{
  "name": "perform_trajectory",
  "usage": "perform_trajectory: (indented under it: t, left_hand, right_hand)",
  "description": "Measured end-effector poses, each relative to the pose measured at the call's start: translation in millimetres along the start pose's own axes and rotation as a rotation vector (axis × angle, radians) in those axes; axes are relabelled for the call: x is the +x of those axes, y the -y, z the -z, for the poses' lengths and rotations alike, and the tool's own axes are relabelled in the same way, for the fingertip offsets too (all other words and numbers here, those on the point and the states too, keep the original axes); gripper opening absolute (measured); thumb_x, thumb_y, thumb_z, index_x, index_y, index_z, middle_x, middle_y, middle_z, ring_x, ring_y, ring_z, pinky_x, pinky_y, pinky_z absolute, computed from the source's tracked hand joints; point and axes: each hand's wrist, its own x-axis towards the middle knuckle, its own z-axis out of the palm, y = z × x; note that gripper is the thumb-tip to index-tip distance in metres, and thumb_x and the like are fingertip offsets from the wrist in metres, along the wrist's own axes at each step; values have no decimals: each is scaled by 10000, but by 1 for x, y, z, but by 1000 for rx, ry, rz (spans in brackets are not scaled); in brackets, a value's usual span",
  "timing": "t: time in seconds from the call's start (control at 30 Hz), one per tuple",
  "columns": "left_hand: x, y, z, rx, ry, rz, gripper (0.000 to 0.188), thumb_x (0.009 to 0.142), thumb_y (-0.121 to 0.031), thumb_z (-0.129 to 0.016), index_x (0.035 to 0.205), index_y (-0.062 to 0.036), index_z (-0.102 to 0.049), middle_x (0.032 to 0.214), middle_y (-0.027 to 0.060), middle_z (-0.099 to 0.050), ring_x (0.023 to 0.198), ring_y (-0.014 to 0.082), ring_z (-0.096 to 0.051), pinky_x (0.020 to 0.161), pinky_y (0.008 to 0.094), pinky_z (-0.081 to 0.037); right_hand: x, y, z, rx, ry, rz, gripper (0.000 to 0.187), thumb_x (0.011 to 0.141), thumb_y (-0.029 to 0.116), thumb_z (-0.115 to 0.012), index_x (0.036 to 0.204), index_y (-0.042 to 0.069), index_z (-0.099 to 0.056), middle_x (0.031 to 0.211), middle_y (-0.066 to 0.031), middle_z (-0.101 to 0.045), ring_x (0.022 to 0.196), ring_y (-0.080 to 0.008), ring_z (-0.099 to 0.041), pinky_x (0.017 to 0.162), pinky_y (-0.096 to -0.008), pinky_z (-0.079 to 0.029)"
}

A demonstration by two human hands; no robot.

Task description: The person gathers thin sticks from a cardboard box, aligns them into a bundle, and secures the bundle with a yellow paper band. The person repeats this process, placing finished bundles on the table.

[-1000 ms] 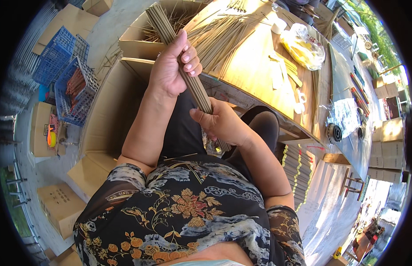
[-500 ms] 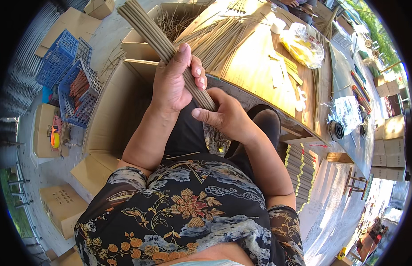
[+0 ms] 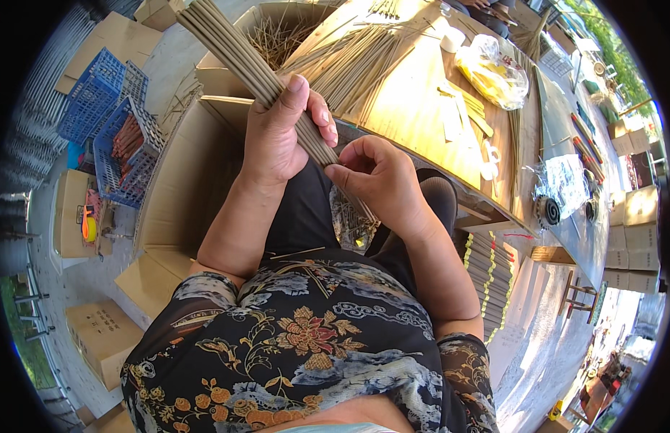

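A bundle of thin grey-brown incense sticks [image 3: 230,54] slants across from upper left toward my lap. My left hand [image 3: 278,137] is wrapped round its middle, thumb lying along the top and fingertips showing on the far side. Lower down, my right hand [image 3: 382,180] pinches at the bundle with thumb and bent forefinger; its other fingers curl under and are partly hidden. Thin stick ends show just below the right hand, over my lap.
More loose sticks [image 3: 364,68] lie spread on the wooden table [image 3: 421,123] ahead, near a yellow-filled plastic bag [image 3: 491,72]. An open cardboard box [image 3: 194,173] stands at my left, beside blue crates [image 3: 125,162]. Wrapped stick bundles [image 3: 488,278] sit under the table's right side.
My right hand has shifted slightly up and its forefinger and thumb have drawn together on the bundle. The bundle's upper end has moved a little left; my left hand keeps its grip.
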Motion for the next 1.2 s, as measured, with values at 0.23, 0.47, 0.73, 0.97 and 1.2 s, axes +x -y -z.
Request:
perform_trajectory:
  t: [0.23,0.47,0.73,0.97,1.2]
  left_hand:
    - [3,1,0,-103,-38,43,326,861,-323,-538,689,-46,-533,596,71,-535,511,173,-544,477,295,-471]
    - [4,3,5,-118,-7,87,308,888,-339,-485,704,-92,-483,630,48,-518,535,159,-530,491,290,-455]
    - [10,3,23,-338,-31,91,297,914,-325,-438,727,-101,-493,651,32,-517,555,143,-512,506,269,-431]
    - [26,-10,57,-463,-91,51,299,886,-322,-499,676,-110,-515,631,38,-533,570,158,-517,528,284,-442]
    - [35,-8,85,-542,-202,37,304,873,-316,-524,655,-105,-509,619,39,-516,563,147,-495,521,269,-433]
  right_hand:
    - [8,-5,5,101,116,-11,210,708,154,-699,782,1,-575,678,-63,-583,632,-109,-537,583,-257,-446]
    - [13,5,13,69,203,-99,198,712,147,-695,781,2,-580,688,-30,-582,640,-83,-523,581,-240,-442]
    - [17,9,17,125,314,-134,154,724,77,-694,810,14,-583,704,40,-536,626,-22,-455,538,-174,-371]
    - [9,8,33,-4,356,-198,171,706,105,-674,783,-22,-589,677,-40,-576,626,-87,-516,577,-229,-425]
    - [5,2,47,-126,366,-215,176,709,110,-680,773,-20,-580,654,-35,-543,625,-84,-504,579,-231,-420]
